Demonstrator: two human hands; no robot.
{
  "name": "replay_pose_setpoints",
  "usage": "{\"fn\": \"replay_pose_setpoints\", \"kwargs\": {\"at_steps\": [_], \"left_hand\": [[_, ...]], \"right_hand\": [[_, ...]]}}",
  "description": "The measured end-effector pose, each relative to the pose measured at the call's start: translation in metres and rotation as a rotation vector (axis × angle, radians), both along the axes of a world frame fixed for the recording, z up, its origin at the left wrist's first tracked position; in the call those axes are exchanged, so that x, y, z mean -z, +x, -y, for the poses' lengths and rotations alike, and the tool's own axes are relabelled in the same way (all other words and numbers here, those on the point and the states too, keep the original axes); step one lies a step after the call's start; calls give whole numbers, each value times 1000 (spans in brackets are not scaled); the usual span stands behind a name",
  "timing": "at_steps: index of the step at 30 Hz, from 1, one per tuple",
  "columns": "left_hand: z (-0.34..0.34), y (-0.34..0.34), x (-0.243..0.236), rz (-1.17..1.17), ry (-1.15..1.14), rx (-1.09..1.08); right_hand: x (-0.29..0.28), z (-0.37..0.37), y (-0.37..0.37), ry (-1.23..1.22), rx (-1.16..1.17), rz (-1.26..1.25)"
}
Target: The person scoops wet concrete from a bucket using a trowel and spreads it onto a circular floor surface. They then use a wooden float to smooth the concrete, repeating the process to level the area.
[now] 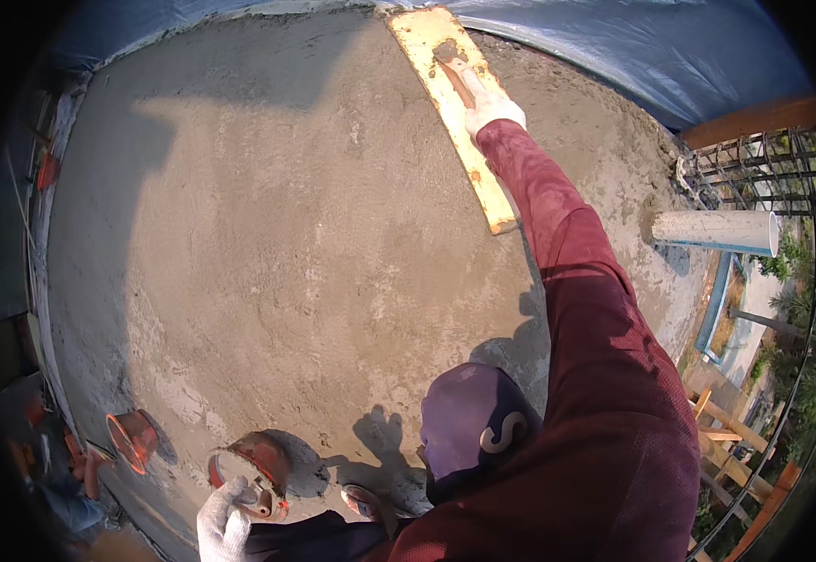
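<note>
My right arm, in a maroon sleeve, stretches far forward over wet grey cement [267, 215]. Its hand [488, 101], in a white glove, is wrapped round the handle of a long yellow float [478, 173], which lies on the cement and is smeared with mortar. At the lower left, my left hand [223, 523], gloved too, is closed beside an orange bucket [272, 454]. It seems to grip a small trowel with a brown handle [263, 506]; the fingers partly hide it. A rounded purple cap-like shape [469, 412] sits beside the maroon shoulder.
Another orange bucket [132, 442] stands farther left, near a partly visible co-worker [75, 487]. A white pipe [717, 231] sticks out at the right, below steel bars [773, 169]. Blue sheeting [614, 47] borders the far edge. A sandalled foot [361, 501] rests near the buckets.
</note>
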State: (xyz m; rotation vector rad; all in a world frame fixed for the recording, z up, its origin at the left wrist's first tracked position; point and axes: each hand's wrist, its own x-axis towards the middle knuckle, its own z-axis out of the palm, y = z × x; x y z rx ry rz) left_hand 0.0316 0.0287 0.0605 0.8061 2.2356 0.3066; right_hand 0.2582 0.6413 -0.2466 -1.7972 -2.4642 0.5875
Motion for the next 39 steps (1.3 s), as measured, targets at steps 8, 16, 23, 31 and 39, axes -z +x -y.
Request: {"fn": "replay_pose_setpoints", "kwargs": {"at_steps": [8, 16, 23, 31, 39], "left_hand": [[-67, 10, 16, -360, 286, 641], [-27, 2, 36, 12, 242, 311], [-50, -3, 12, 28, -413, 128], [-108, -2, -36, 20, -122, 167], [-151, -43, -66, -216, 168, 184]], "right_hand": [[-4, 92, 114, -236, 27, 135], [-2, 58, 152, -57, 193, 19], [1, 66, 237, -43, 317, 52], [29, 149, 286, 39, 325, -10], [6, 113, 285, -94, 605, -10]]}}
